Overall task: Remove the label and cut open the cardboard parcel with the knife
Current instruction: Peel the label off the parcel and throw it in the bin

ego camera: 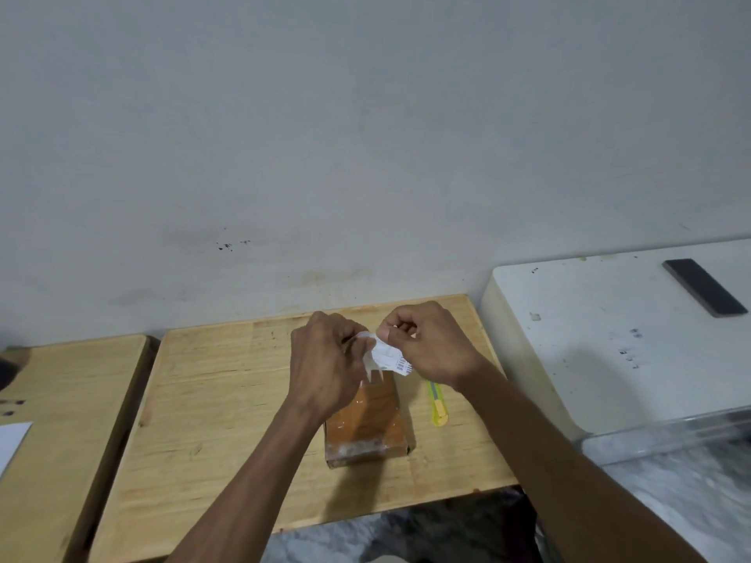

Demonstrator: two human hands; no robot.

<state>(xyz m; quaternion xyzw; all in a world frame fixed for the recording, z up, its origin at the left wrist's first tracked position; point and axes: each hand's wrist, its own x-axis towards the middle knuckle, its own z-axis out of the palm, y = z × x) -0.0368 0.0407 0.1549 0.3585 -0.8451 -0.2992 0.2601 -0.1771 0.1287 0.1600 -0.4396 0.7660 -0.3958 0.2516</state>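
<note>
A small brown cardboard parcel (367, 424) wrapped in shiny tape lies on the wooden table (211, 400), with white scraps of paper stuck to its top. Above its far end, both hands pinch a crumpled white label (388, 355) with a barcode on it. My left hand (327, 359) grips the label's left side and my right hand (426, 343) grips its right side. A yellow utility knife (438, 404) rests on the table just right of the parcel, partly under my right wrist.
A second wooden table (61, 420) stands to the left with a white sheet (12, 440) on it. At the right sits a white appliance (609, 339) with a dark flat slab (705, 287) on top. A wall rises close behind the tables.
</note>
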